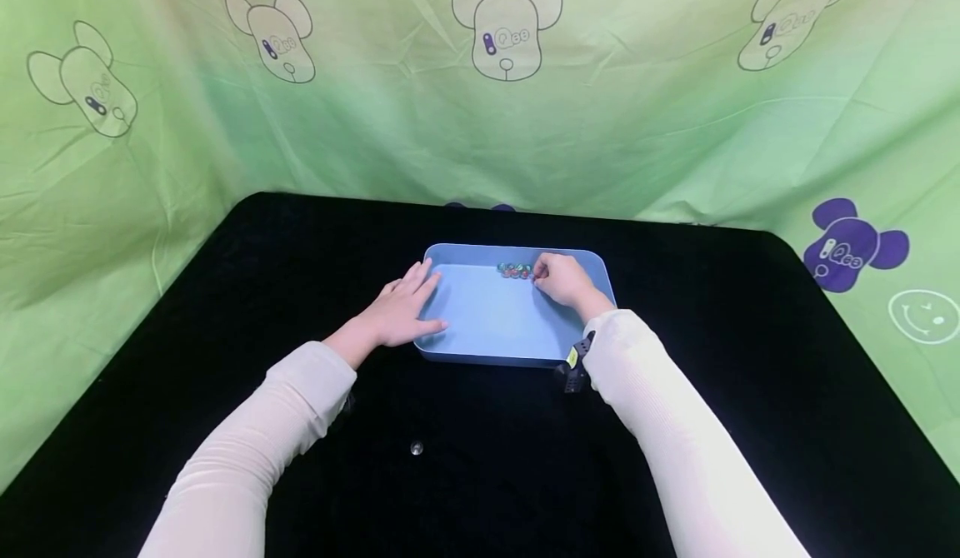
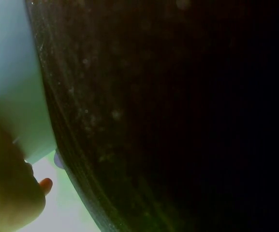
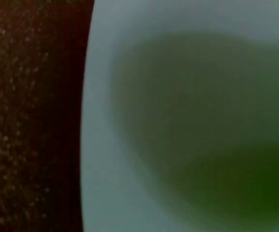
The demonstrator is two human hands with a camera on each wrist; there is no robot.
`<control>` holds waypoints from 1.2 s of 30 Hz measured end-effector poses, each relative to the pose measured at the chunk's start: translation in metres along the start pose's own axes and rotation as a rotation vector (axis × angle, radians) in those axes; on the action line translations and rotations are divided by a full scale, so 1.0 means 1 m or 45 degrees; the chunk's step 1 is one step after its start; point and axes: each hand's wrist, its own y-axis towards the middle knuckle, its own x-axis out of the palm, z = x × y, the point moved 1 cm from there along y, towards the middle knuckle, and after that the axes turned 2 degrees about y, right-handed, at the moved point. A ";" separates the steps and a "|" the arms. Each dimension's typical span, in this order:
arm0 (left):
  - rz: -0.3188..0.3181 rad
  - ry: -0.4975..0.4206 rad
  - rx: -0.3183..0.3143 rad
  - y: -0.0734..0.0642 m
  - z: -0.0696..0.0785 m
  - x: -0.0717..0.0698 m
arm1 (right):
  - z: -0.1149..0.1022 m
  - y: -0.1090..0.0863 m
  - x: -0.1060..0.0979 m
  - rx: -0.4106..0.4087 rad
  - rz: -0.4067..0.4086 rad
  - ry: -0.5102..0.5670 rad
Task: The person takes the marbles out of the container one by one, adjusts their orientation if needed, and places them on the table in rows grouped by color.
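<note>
A shallow light-blue tray (image 1: 495, 316) lies on the black-covered table. Along its far wall, several glass marbles (image 1: 515, 271) sit in two short rows, greenish behind and reddish in front. At the right end of these rows, my right hand (image 1: 564, 280) has its fingers curled, with thumb and forefinger pinching a small reddish marble mostly hidden by the fingertips. My left hand (image 1: 400, 308) rests over the tray's left rim, its fingers spread and straight. The left wrist view catches only part of that hand (image 2: 13, 193) beside the tray wall (image 2: 18, 72).
A single clear marble (image 1: 417, 448) lies on the black cloth (image 1: 480, 483) in front of the tray, between my forearms. Behind the table hangs a green curtain (image 1: 375, 141) with printed bear heads. The right wrist view is blurred, filled mostly by the tray's wall (image 3: 100, 145).
</note>
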 end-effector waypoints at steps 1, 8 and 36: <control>0.002 -0.004 0.000 0.000 0.000 0.000 | 0.000 0.000 0.000 -0.001 0.001 0.003; -0.002 -0.008 -0.005 0.000 0.000 0.001 | 0.001 -0.003 -0.002 0.007 -0.001 0.023; 0.023 -0.028 0.011 0.000 0.001 0.001 | -0.016 -0.027 -0.009 -0.066 0.058 0.217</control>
